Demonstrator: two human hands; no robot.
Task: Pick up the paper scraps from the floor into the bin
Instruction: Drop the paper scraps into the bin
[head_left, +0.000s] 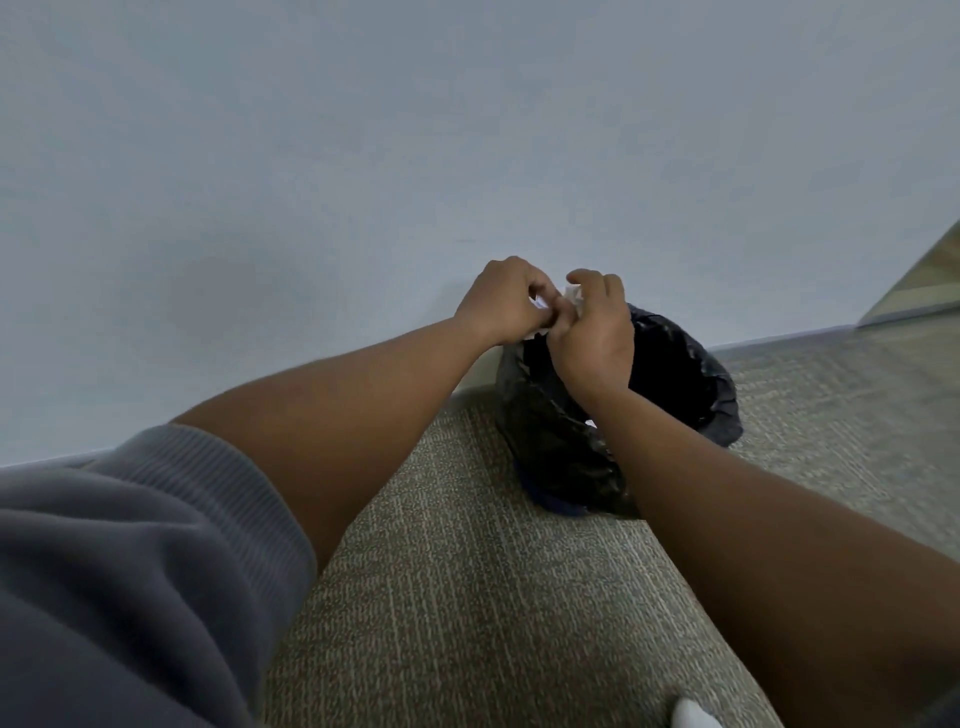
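Observation:
A small bin lined with a black plastic bag (691, 374) stands on the carpet against the wall. Both my hands are held together just above its left rim. My left hand (501, 301) is closed around white paper scraps (540, 303), of which only small bits show between the fingers. My right hand (597, 332) is closed too, pinching white paper (573, 295) at its fingertips. The two hands touch each other. Most of the paper is hidden inside the fists.
Grey-beige carpet (467, 597) covers the floor in front of me. A pale blue wall (363, 156) rises right behind the bin. A white object (693, 714) shows at the bottom edge. A wooden panel (930, 291) stands at the far right.

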